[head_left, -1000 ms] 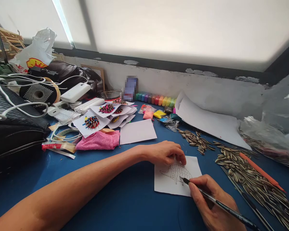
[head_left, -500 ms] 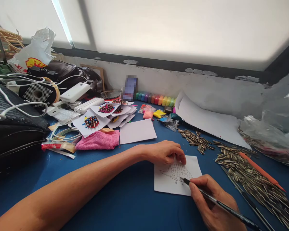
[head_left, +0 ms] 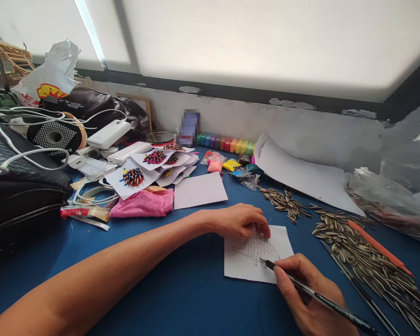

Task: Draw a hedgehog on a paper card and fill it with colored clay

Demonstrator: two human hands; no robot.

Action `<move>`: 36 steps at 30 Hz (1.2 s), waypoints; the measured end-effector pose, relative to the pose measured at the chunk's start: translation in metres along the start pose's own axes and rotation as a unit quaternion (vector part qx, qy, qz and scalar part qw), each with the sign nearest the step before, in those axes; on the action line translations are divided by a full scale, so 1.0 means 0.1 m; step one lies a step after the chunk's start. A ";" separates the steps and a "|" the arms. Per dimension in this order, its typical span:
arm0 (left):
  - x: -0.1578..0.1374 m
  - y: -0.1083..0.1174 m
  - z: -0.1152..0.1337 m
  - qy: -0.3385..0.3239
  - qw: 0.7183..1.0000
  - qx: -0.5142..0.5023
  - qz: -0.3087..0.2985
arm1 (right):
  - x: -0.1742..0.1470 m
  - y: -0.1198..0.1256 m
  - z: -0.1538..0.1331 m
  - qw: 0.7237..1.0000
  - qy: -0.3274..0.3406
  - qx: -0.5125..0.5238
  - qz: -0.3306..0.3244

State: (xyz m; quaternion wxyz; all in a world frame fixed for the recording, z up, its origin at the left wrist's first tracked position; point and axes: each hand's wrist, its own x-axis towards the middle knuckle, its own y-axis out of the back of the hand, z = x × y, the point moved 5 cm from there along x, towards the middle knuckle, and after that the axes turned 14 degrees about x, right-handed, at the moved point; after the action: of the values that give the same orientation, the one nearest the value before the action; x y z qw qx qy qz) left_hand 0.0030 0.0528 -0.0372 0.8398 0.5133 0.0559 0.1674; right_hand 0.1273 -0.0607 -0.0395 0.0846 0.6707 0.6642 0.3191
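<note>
The right hand gripped a pen between thumb and fingers, its nib near the lower line of a drawing. The paper carrying that drawing lay on the tabletop, right of its middle and well in from the far edge by the wall. The left hand rested on the paper's upper part with bent fingers; whether it pinched anything beneath could not be told. That seemed the weak point — with the lower corners apparently unpinned, a harder stroke could have swivelled the paper and pulled a line astray. A wide swing of the right hand toward the tabletop's right edge might also have scattered the seeds.
</note>
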 end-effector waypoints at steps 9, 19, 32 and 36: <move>0.00 0.00 0.00 -0.003 1.000 -0.003 -0.002 | -0.03 0.01 0.01 0.999 -0.015 0.003 0.031; 0.00 0.00 0.00 -0.002 1.000 -0.002 -0.002 | 0.02 0.06 0.03 1.000 -0.005 -0.029 0.006; 0.00 0.00 0.00 0.003 1.000 0.001 -0.003 | 0.03 0.05 -0.02 0.999 0.026 -0.031 0.015; 0.00 0.00 -0.01 -0.001 1.000 0.000 0.001 | -0.01 0.03 -0.01 1.000 0.009 -0.022 0.019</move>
State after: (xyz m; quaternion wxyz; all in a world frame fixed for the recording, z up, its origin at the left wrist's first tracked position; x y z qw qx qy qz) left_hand 0.0028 0.0532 -0.0379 0.8396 0.5139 0.0541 0.1675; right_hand 0.1288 -0.0621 -0.0373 0.0874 0.6784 0.6449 0.3409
